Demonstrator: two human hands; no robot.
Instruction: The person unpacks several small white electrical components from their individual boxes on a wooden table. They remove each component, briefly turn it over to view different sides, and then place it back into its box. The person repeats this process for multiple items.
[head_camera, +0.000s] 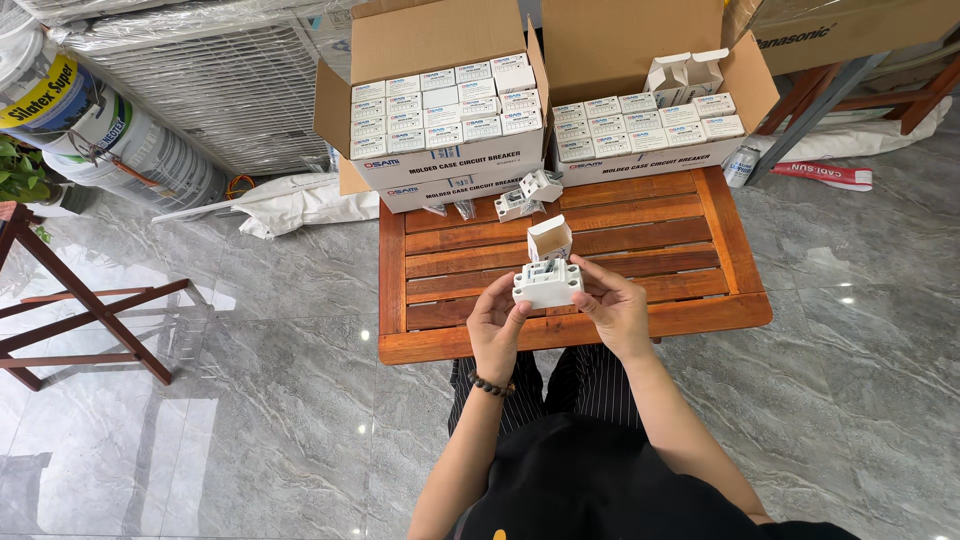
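Both hands hold a white boxy electrical device (547, 284) above the near half of a low wooden slatted table (690, 250). My left hand (496, 324) grips its left side and my right hand (613, 304) its right side. A small open white carton (549, 238) stands just behind the device. Two more white devices (530, 194) lie at the table's far edge, with small clear bags (452, 209) beside them.
Two open cardboard boxes (440, 60) (640, 40) packed with several small white cartons stand at the table's back. A wooden stool frame (90, 310) is at the left, paint buckets (90, 120) at far left. Grey marble floor surrounds the table.
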